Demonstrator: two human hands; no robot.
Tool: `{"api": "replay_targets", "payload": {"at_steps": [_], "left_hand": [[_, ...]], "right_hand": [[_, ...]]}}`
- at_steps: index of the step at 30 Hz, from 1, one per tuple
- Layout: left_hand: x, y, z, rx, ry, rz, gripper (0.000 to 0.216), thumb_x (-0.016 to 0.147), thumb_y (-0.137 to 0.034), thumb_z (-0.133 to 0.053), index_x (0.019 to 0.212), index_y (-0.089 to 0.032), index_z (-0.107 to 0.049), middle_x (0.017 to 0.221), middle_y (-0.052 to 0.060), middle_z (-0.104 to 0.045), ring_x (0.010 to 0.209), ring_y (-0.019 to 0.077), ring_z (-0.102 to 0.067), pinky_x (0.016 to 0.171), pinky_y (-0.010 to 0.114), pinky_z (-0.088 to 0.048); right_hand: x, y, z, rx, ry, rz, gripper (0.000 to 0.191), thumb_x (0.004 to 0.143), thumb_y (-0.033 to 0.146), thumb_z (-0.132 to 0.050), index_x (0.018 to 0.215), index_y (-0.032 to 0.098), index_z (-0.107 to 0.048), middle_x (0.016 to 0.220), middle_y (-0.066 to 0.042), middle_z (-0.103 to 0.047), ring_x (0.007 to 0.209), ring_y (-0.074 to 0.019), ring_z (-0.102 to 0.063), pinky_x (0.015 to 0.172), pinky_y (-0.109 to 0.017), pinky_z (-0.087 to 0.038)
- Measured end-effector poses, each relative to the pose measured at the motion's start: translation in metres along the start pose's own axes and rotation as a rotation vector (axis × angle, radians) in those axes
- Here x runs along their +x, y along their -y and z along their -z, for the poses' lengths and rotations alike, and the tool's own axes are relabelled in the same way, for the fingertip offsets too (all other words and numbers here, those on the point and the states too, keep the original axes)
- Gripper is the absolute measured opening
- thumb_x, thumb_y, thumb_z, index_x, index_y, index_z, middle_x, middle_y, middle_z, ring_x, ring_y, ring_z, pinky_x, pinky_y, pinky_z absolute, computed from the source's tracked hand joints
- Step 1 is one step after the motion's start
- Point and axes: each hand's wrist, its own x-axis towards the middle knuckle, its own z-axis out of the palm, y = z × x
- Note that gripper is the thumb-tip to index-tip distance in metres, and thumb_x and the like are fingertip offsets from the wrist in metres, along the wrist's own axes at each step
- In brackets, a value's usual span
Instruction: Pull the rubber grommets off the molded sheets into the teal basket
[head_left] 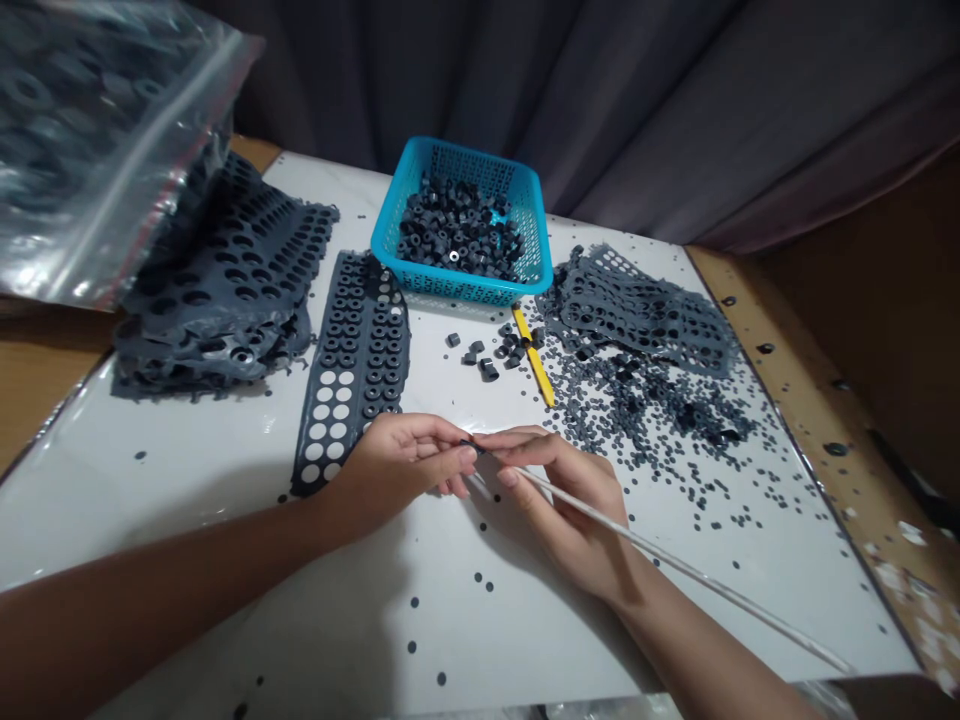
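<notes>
My left hand (405, 455) pinches a small dark rubber piece (472, 445) between thumb and fingers, above the middle of the white table. Fingertips hide most of that piece. In my right hand (576, 505) is a long, thin, pale rod (701, 577), gripped near its tip. The rod's tip meets the rubber piece; whether it passes through the hole I cannot tell. Behind my left hand lies a dark rubber sheet (361, 350) with ring-shaped parts in rows and several punched-out holes. Loose rubber parts (488, 370) lie just beyond my fingers.
A blue basket (465, 284) of rubber parts stands at the back. A yellow pen-like tool (534, 358) lies before it. Punched sheets are stacked at left (232, 270) and right (645, 310), with small dark discs (645, 410) scattered. A plastic bag (112, 150) fills the upper left.
</notes>
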Motion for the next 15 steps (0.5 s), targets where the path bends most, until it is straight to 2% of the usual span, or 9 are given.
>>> {"api": "replay_targets", "payload": {"at_steps": [9,15], "left_hand": [[0.0005,0.0004,0.0006,0.007,0.002,-0.004,0.013,0.074,-0.027,-0.068,0.077,-0.014,-0.069,0.057,0.001,-0.069,0.053,0.0117,-0.064,0.052,0.021,-0.05],[-0.0004,0.0001,0.0003,0.003,-0.003,0.005,0.013,0.073,-0.026,-0.068,0.077,-0.014,-0.069,0.057,0.001,-0.069,0.053,0.0113,-0.064,0.052,0.02,-0.05]], "right_hand": [[0.0002,-0.0007,0.0006,0.005,-0.01,-0.006,0.009,0.083,0.012,-0.057,0.085,0.02,-0.061,0.099,-0.009,-0.073,0.09,-0.0198,-0.07,0.075,-0.033,-0.056],[0.0,-0.001,0.0001,-0.02,0.001,0.02,0.011,0.083,0.01,-0.057,0.084,0.02,-0.06,0.098,-0.009,-0.073,0.09,-0.0185,-0.069,0.076,-0.031,-0.055]]}}
